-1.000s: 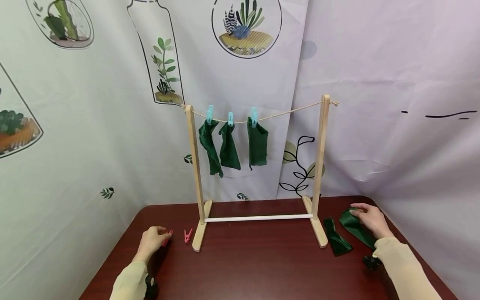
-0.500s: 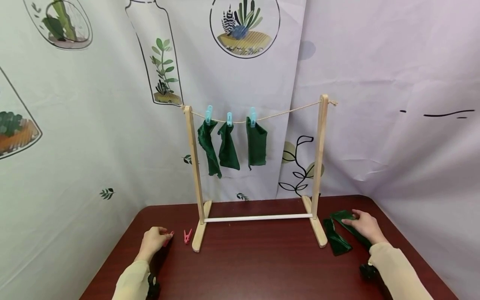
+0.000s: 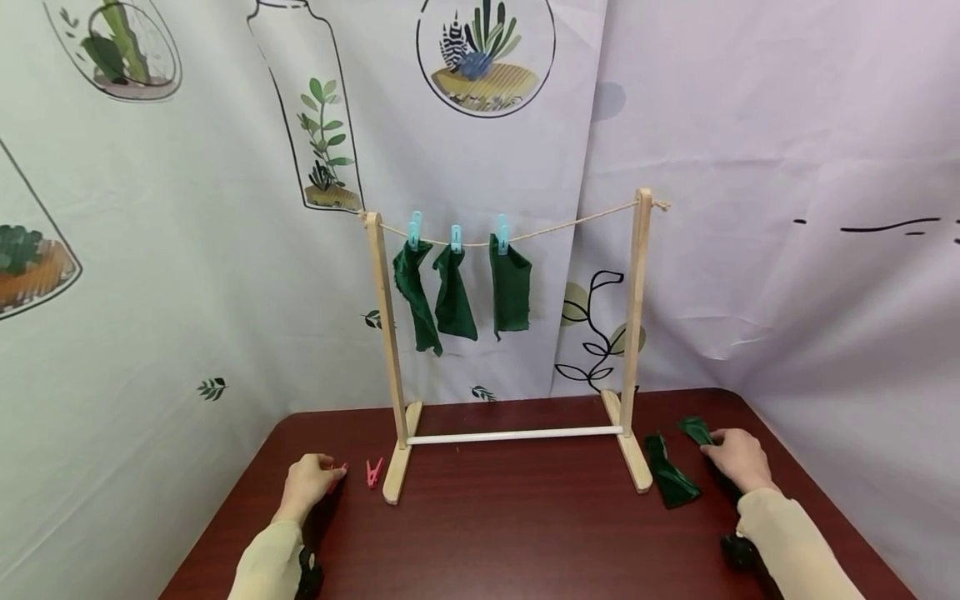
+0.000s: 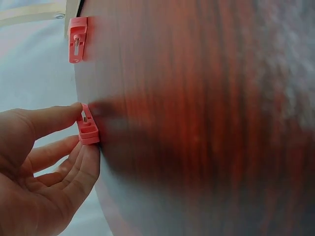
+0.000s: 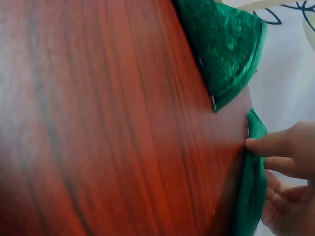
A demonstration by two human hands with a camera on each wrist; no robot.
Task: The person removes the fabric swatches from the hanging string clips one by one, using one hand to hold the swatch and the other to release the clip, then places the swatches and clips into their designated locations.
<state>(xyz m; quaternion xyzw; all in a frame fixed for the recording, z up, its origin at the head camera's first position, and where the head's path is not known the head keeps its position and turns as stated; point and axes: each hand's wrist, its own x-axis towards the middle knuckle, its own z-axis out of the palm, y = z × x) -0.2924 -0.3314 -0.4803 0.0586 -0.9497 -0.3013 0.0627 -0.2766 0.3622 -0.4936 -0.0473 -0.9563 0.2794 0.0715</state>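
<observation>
Left hand (image 3: 306,485) pinches red clothespin (image 4: 88,127) at the table; second red pin (image 3: 373,474) just right. Wooden rack (image 3: 635,325) next, three green cloths (image 3: 512,292) hanging by blue clips (image 3: 456,239). Loose cloth (image 3: 673,479) by its right foot. Right hand (image 3: 741,460) touches another green cloth (image 5: 252,196); grip unclear.

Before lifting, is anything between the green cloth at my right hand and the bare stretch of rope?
Yes: in the head view, the right wooden post stands between that green cloth and the bare rope.
</observation>
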